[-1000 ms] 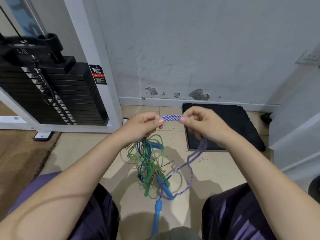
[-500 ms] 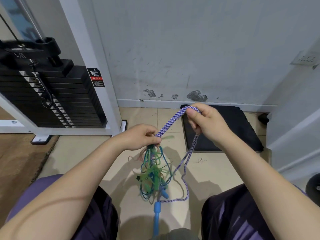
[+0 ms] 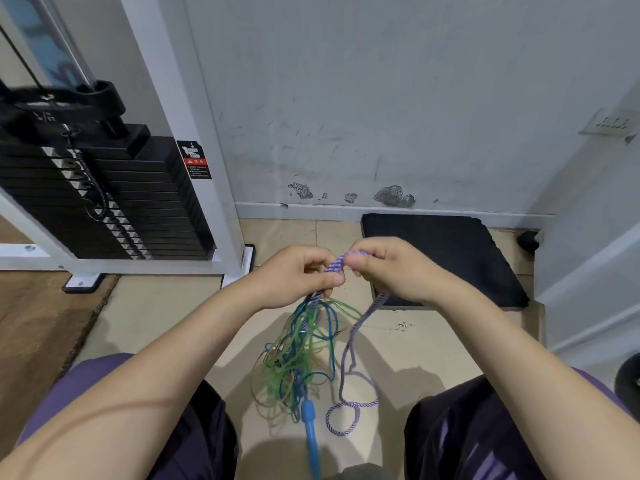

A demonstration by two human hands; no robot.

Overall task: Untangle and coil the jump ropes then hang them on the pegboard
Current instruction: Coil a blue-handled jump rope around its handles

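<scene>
Jump ropes hang in a tangle (image 3: 298, 355) of green and blue cords from your left hand (image 3: 298, 275), whose fingers are curled round the bunch at its top. A purple braided rope (image 3: 349, 407) runs up out of that same grip, and you pinch a short stretch of it between your two hands, which sit close together in front of you. Your right hand (image 3: 384, 268) has its thumb and fingers closed on the rope; from under that hand the rope drops down and ends in a small loop on the tiled floor (image 3: 156, 317) between your knees. A blue handle (image 3: 309, 431) hangs at the bottom of the tangle, just beside that loop. Beyond your hands a black mat (image 3: 460, 251) lies on the floor against the scuffed wall (image 3: 381, 98), and a weight stack (image 3: 114, 202) in a white frame stands to your left.
</scene>
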